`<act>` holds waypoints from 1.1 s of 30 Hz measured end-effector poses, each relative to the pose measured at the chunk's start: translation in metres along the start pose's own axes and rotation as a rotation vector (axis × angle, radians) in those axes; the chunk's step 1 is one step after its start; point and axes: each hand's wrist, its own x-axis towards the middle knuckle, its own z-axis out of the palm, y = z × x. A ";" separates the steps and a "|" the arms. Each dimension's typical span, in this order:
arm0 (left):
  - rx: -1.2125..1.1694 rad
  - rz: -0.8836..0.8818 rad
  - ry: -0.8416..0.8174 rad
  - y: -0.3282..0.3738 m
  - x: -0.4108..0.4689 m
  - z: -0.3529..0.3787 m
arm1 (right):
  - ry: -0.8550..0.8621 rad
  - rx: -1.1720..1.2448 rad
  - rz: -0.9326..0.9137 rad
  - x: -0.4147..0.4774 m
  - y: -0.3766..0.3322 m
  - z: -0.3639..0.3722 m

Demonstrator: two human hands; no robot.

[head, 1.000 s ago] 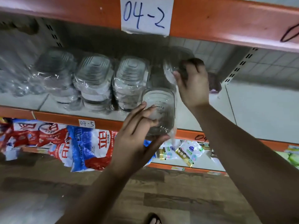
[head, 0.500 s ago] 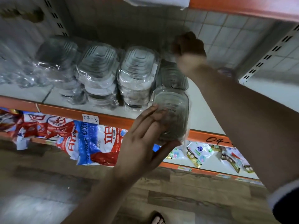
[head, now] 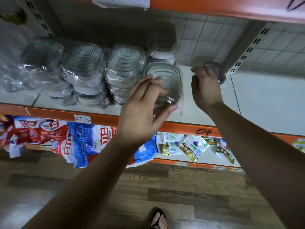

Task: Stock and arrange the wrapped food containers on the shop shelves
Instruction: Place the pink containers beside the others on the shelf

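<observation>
My left grip point(head: 143, 106) clasps a wrapped container point(head: 170, 75), fingers across its face and thumb under its edge, at the shelf point(head: 194, 116) front, just beside the wrapped stacks point(head: 125, 63). Farther in, my right grip point(head: 204, 86) curls against a small dark tub point(head: 218, 73); I cannot tell whether it holds it.

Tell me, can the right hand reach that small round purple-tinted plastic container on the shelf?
Probably yes: the right hand is right beside the small round purple-tinted plastic container, nothing standing between them.
</observation>
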 end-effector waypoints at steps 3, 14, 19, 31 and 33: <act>0.041 -0.047 -0.016 0.000 0.029 0.004 | 0.004 0.003 0.039 -0.017 0.010 -0.003; 0.351 -0.052 -0.111 -0.019 0.060 0.034 | -0.045 0.019 0.054 -0.041 0.008 -0.004; 0.314 -0.010 -0.154 -0.010 0.040 0.028 | -0.030 0.033 0.040 -0.057 -0.004 -0.016; 0.410 0.182 -0.070 0.049 -0.015 -0.065 | 0.149 0.048 -0.006 -0.096 -0.080 -0.117; 0.406 0.215 -0.030 0.063 -0.014 -0.087 | 0.216 0.073 -0.042 -0.099 -0.101 -0.141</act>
